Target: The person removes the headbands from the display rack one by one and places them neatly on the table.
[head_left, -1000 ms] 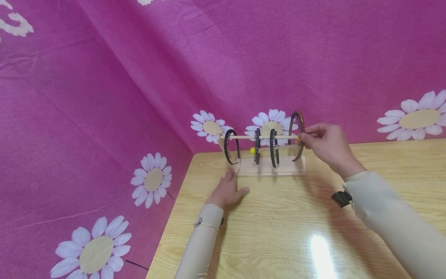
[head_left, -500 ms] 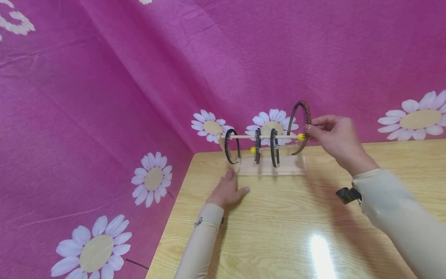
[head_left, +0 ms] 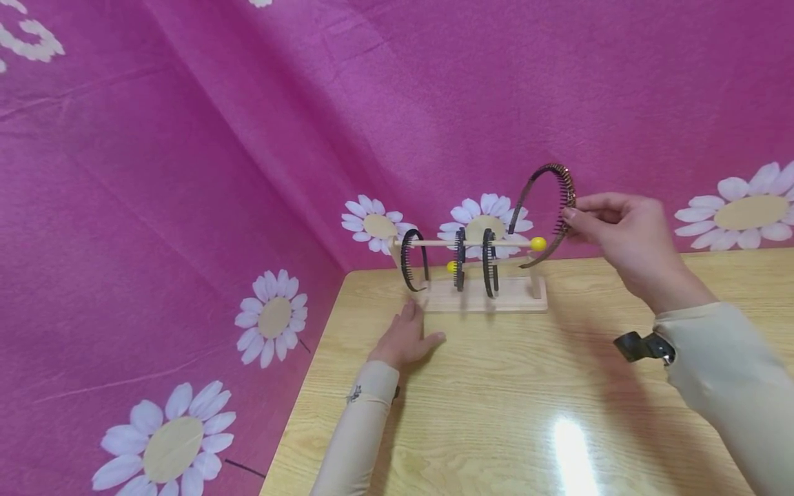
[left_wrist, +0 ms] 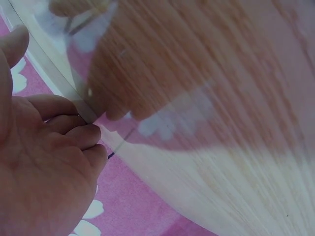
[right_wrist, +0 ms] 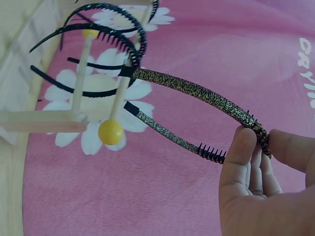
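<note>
My right hand (head_left: pixel 639 241) pinches a gold-and-brown glittery headband (head_left: pixel 570 189) by its side, between thumb and fingers. The band has comb teeth inside and black-tipped ends, as the right wrist view shows. It stands in the air just right of a yellow ball (head_left: pixel 538 244) that caps the upper rod of a wooden headband stand (head_left: pixel 511 303). Black toothed headbands hang on the stand: one at the left (head_left: pixel 406 262), one in the middle (head_left: pixel 459 260) and one farther right (head_left: pixel 488 265). My left hand (head_left: pixel 403 342) lies by the base's front left corner, fingertips at its edge, holding nothing.
A second yellow ball (head_left: pixel 451 266) ends the lower rod. The stand is on a light wood-grain table (head_left: pixel 484 399), near its back edge. Behind and to the left hangs a magenta cloth (head_left: pixel 620 103) with white daisies.
My right hand has carried the glittery headband rightward and up, away from the upper rod's end, uncovering the yellow ball. My left hand and the stand stay where they were.
</note>
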`<state>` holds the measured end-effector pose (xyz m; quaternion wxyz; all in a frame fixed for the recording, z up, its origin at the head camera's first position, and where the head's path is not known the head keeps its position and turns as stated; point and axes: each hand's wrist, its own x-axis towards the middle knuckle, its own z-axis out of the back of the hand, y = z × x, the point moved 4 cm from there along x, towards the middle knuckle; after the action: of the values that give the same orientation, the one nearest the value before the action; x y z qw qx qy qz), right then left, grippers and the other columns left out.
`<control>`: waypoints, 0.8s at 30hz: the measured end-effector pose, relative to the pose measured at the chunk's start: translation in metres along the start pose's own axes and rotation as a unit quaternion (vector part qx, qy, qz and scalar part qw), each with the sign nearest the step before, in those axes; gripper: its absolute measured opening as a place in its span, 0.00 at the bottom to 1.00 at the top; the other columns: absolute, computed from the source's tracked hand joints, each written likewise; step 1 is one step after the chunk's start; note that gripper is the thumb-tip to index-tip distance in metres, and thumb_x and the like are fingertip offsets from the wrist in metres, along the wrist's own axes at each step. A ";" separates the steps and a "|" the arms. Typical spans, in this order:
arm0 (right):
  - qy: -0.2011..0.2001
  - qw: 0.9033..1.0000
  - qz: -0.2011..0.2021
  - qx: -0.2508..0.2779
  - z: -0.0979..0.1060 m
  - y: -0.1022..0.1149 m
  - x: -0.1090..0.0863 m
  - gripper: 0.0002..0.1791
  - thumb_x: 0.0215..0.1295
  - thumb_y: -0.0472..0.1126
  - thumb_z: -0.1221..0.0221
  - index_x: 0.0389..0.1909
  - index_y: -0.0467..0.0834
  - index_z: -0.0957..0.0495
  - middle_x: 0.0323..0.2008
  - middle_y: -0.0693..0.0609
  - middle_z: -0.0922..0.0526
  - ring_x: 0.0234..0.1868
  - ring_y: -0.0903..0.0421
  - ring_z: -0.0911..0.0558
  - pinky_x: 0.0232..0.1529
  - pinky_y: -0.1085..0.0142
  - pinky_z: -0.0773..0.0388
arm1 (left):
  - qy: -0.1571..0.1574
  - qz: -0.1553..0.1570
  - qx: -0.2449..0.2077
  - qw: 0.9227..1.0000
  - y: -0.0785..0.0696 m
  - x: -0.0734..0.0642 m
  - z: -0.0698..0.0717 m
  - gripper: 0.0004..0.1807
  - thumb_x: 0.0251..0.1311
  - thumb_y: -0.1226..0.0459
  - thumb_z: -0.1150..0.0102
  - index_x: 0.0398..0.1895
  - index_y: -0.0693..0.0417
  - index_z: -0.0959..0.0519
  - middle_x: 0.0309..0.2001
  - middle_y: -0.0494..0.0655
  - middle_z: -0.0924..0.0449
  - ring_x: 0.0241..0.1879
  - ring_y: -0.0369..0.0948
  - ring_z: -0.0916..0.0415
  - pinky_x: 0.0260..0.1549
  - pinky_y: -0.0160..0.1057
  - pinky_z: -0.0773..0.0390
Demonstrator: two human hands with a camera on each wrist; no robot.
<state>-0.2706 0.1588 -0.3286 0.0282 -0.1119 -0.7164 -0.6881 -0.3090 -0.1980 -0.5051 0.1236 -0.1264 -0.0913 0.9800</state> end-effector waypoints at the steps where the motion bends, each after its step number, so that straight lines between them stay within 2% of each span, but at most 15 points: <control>1: 0.001 1.000 0.000 0.015 0.000 0.001 -0.001 0.04 0.65 0.37 0.33 0.39 0.43 0.14 0.31 0.55 0.14 0.32 0.62 0.14 0.38 0.71 0.16 | 0.002 0.001 0.001 1.000 0.000 0.000 0.000 0.52 0.69 0.36 0.53 0.80 0.62 0.55 0.80 0.59 0.62 0.78 0.51 0.59 0.74 0.47 0.52; 3: 0.005 0.999 -0.001 0.052 0.001 0.003 -0.004 0.03 0.64 0.35 0.32 0.38 0.42 0.14 0.32 0.53 0.14 0.33 0.61 0.14 0.39 0.70 0.15 | 0.002 0.000 0.003 1.000 -0.001 0.000 0.000 0.52 0.69 0.36 0.53 0.80 0.62 0.55 0.80 0.59 0.62 0.78 0.51 0.60 0.74 0.47 0.52; 10: 0.037 0.993 -0.037 0.103 0.002 0.005 -0.015 0.04 0.63 0.35 0.32 0.38 0.41 0.13 0.34 0.51 0.13 0.35 0.59 0.13 0.44 0.69 0.16 | -0.003 -0.005 -0.003 1.000 -0.001 0.000 0.000 0.51 0.69 0.36 0.54 0.80 0.63 0.54 0.80 0.60 0.61 0.78 0.52 0.59 0.74 0.48 0.52; 14: 0.070 0.978 -0.063 0.186 -0.003 0.000 -0.020 0.04 0.64 0.31 0.34 0.38 0.37 0.14 0.37 0.47 0.13 0.36 0.56 0.13 0.45 0.65 0.16 | -0.003 -0.004 -0.007 1.000 -0.001 -0.001 0.001 0.52 0.70 0.36 0.54 0.80 0.64 0.55 0.80 0.60 0.61 0.78 0.52 0.60 0.74 0.48 0.52; 16: 0.094 0.965 -0.073 0.232 -0.006 -0.003 -0.022 0.05 0.65 0.28 0.36 0.40 0.35 0.15 0.39 0.45 0.13 0.37 0.54 0.13 0.44 0.63 0.15 | -0.003 -0.005 -0.007 1.000 -0.001 -0.002 0.002 0.51 0.70 0.37 0.54 0.80 0.64 0.55 0.80 0.60 0.61 0.78 0.52 0.60 0.74 0.48 0.53; 20: 0.122 0.956 -0.093 0.250 -0.009 -0.010 -0.025 0.06 0.67 0.27 0.39 0.41 0.34 0.15 0.40 0.44 0.13 0.38 0.53 0.14 0.43 0.63 0.15 | -0.003 -0.004 -0.005 1.000 -0.001 -0.001 0.001 0.51 0.70 0.37 0.54 0.80 0.63 0.55 0.80 0.60 0.61 0.78 0.51 0.60 0.75 0.48 0.53; 23: 0.139 0.957 -0.102 0.234 -0.012 -0.016 -0.026 0.07 0.68 0.27 0.39 0.42 0.35 0.14 0.41 0.44 0.13 0.39 0.53 0.14 0.42 0.64 0.15 | -0.006 -0.004 -0.004 1.000 0.001 0.000 0.000 0.51 0.70 0.36 0.54 0.80 0.63 0.54 0.80 0.60 0.61 0.78 0.51 0.59 0.75 0.48 0.52; 24: 0.151 0.954 -0.103 0.237 -0.013 -0.018 -0.027 0.07 0.69 0.27 0.40 0.43 0.34 0.15 0.42 0.43 0.13 0.39 0.53 0.14 0.42 0.64 0.15 | -0.006 -0.004 -0.005 1.000 0.001 0.000 -0.001 0.51 0.69 0.36 0.54 0.80 0.62 0.54 0.80 0.60 0.60 0.78 0.52 0.59 0.75 0.48 0.52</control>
<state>-0.2495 0.1419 -0.3506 0.0908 0.0773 -0.8540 -0.5065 -0.3091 -0.1985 -0.5059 0.1262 -0.1211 -0.0971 0.9798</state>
